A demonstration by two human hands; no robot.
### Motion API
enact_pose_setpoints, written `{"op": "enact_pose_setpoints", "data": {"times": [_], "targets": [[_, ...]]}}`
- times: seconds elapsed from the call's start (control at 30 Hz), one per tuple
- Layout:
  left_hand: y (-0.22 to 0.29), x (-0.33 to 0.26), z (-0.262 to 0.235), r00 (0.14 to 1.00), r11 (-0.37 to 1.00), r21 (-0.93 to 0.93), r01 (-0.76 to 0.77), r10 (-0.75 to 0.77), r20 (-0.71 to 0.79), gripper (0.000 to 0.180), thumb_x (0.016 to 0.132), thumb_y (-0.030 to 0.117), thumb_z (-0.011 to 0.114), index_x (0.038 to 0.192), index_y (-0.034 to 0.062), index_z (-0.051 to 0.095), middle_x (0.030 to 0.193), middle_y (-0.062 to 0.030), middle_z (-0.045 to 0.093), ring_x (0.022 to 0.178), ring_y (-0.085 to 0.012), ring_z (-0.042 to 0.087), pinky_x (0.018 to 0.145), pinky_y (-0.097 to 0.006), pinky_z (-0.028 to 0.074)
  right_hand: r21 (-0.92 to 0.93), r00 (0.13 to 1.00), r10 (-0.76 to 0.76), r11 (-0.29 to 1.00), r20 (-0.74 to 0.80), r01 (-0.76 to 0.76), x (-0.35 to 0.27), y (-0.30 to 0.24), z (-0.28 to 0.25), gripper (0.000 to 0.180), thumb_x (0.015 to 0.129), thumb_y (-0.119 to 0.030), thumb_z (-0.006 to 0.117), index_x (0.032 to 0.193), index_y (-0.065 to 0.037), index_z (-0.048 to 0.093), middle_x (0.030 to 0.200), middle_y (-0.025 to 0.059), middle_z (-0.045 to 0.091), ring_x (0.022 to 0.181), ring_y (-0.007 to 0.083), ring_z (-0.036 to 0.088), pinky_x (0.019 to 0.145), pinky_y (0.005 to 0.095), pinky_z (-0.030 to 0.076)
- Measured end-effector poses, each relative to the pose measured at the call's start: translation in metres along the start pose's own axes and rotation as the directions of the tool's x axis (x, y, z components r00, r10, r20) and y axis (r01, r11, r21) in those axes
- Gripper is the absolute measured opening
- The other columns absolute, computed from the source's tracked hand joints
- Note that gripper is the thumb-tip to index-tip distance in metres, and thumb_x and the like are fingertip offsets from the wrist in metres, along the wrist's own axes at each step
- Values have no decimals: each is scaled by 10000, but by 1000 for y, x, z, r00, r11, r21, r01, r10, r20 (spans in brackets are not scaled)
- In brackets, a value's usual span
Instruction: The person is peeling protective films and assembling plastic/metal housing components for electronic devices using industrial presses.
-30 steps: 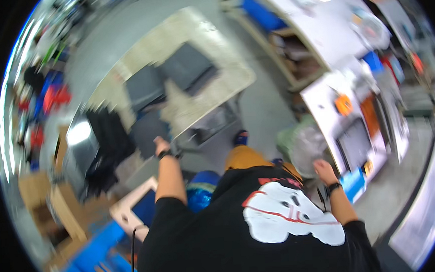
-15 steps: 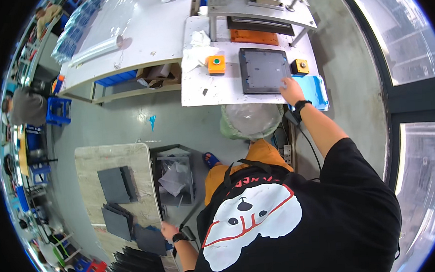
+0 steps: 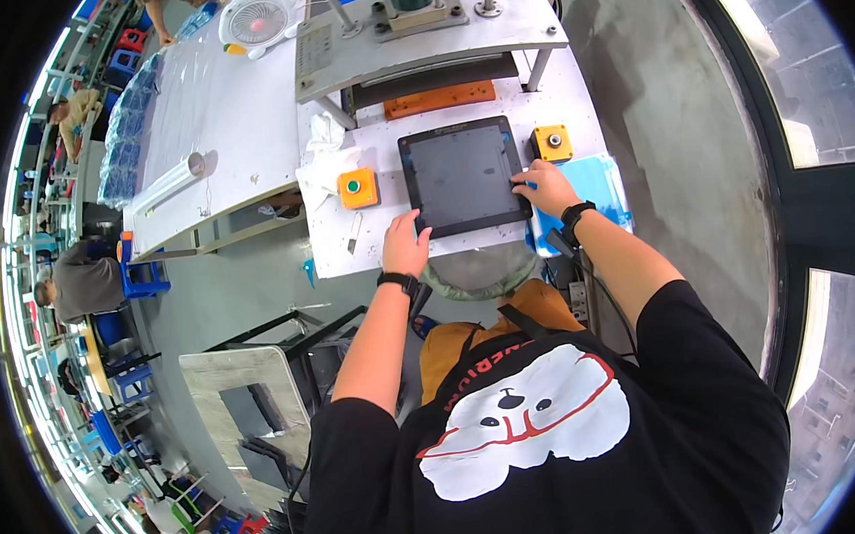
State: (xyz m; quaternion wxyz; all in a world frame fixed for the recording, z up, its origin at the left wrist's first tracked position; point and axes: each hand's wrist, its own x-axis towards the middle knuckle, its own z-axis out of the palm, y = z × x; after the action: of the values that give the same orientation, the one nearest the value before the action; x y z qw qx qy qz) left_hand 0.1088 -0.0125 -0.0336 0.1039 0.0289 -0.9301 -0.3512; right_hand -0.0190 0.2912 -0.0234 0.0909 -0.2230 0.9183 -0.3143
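Observation:
A dark grey rectangular panel with a black rim (image 3: 463,179) lies flat near the front edge of the white workbench. At its near left corner, my left hand (image 3: 406,245) holds the edge, fingers along the side and thumb at the front. My right hand (image 3: 546,189) has its fingers bent and pinched at the panel's right edge. What lies under those fingertips is hidden. An orange box with a green button (image 3: 357,188) stands left of the panel, and a yellow box with a round button (image 3: 551,144) stands to its right.
Behind the panel stands a metal press (image 3: 434,46) on posts, with an orange block (image 3: 439,100) under its plate. Blue film-covered sheets (image 3: 585,199) lie to the right. A side table (image 3: 209,368) with dark sheets is at lower left. A white fan (image 3: 258,21) stands at the back.
My left hand has come from the dark sheets on the side table up to the panel's near left corner. My right hand stays at the panel's right edge. The view has shifted.

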Motion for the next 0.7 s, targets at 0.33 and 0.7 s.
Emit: {"op": "enact_pose_setpoints", "data": {"times": [0.33, 0.7], "targets": [[-12, 69, 0, 974, 994, 111, -13, -12, 225, 146, 746, 133, 757, 849, 57, 687, 881, -122, 595, 883, -327, 596, 769, -420, 479, 58, 977, -211, 976, 27, 209, 22, 1, -21, 121, 787, -148, 718, 885, -80, 738, 820, 75, 538, 853, 262, 535, 815, 372, 460], [19, 101, -106, 719, 459, -718, 523, 215, 661, 320, 918, 270, 641, 1170, 89, 560, 1294, -181, 585, 1214, -322, 552, 1040, -408, 390, 888, 886, 76, 17, 457, -459, 41, -65, -107, 188, 942, -181, 437, 961, -82, 596, 1084, 76, 651, 1074, 231, 589, 1001, 390, 411]]}}
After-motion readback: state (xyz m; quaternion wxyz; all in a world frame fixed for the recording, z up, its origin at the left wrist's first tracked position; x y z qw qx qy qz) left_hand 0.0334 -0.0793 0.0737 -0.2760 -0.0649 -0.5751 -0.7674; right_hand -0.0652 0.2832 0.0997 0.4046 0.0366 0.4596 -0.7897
